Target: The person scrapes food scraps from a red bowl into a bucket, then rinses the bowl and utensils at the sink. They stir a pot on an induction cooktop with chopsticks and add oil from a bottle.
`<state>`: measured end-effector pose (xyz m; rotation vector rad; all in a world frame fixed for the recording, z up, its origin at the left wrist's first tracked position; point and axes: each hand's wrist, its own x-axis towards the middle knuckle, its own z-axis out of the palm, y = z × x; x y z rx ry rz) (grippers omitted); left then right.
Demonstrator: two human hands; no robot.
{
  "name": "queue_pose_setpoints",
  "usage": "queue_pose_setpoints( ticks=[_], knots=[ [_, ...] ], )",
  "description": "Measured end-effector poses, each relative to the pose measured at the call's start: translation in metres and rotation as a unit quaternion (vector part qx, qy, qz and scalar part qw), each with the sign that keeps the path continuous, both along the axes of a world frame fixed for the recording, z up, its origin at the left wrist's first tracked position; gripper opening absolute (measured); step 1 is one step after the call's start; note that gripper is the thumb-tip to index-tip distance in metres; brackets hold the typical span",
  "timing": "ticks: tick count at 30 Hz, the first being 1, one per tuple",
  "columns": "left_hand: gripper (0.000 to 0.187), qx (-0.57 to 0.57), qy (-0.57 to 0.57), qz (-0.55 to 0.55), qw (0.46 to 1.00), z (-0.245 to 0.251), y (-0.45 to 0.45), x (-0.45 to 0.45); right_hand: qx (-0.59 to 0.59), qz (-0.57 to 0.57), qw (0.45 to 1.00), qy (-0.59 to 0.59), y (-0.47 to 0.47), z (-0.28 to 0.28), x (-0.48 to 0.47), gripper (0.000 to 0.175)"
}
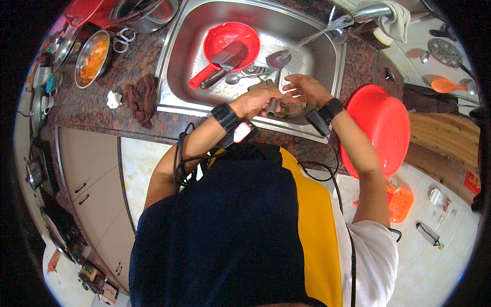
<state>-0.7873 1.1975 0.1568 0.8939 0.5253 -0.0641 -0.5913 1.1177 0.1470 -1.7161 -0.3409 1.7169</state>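
In the steel sink [184, 50] a ladle with a dark, deep head [279, 59] points away from me, its handle running down towards my body. My left hand [255, 100] is closed around the lower part of that handle, the handle's end showing below the fingers. Just to the right, my right hand [308, 90] hovers with fingers apart and nothing visible in them. Water [316, 36] streams from the tap [370, 13] towards the ladle head. A red plastic dipper [251, 36] lies further left with a broad-bladed turner [232, 55] across it. A spoon [232, 79] rests beside them.
A large red basin [387, 130] leans at the counter's right edge. Left of the sink are a brown cloth [141, 99], crumpled white paper [114, 99], white-handled scissors [123, 40] and a steel bowl with orange pieces [92, 59]. Black cables [180, 153] hang by my arms.
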Motion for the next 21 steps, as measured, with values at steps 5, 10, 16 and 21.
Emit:
queue_pose_setpoints(
  ticks=[5,10,16,21],
  knots=[
    [0.016,0.074,0.083,0.018,0.994,0.008,0.040,-0.032,-0.001,0.319,0.930,-0.182,0.011,-0.018,0.043,0.037],
    [0.017,0.147,0.116,0.035,0.982,0.019,0.061,-0.050,0.203,0.569,0.732,-0.313,0.042,-0.099,0.028,0.038],
    [0.023,0.094,0.097,0.063,0.989,0.018,0.074,-0.060,0.140,0.616,0.669,-0.391,0.080,-0.119,-0.031,0.030],
    [0.023,0.098,0.106,0.055,0.988,0.014,0.082,-0.058,0.055,0.623,0.651,-0.430,0.103,-0.123,-0.056,0.027]
  ],
)
